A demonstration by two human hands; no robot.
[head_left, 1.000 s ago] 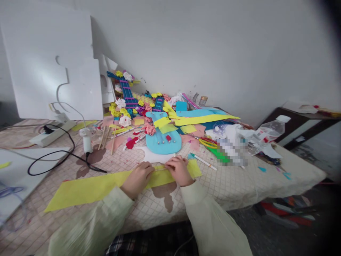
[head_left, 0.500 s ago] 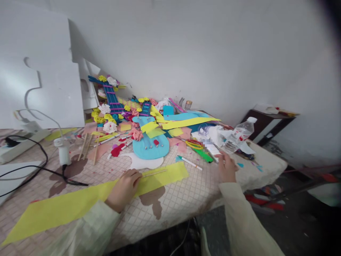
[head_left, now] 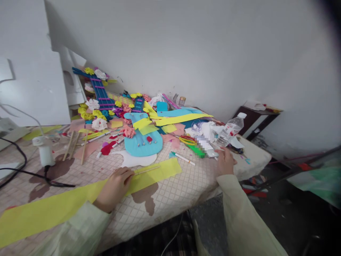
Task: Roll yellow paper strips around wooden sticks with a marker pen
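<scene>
My left hand rests on a long yellow paper strip that lies across the table, with its fingers curled on the end of a thin wooden stick lying on the strip. My right hand reaches out to the right edge of the table and touches a phone-like flat object beside a green piece; its fingers are partly hidden. A blue guitar-shaped cutout lies just beyond the strip.
A heap of coloured paper, paper flowers and blue craft pieces lies against the wall. A marker, a water bottle, a glue gun with black cable, wooden sticks and white foam boards surround the work area. A dark side table stands right.
My right hand left the yellow strip and moved right to the flat object near the bottle. My left hand stayed on the stick. The view swung to the right.
</scene>
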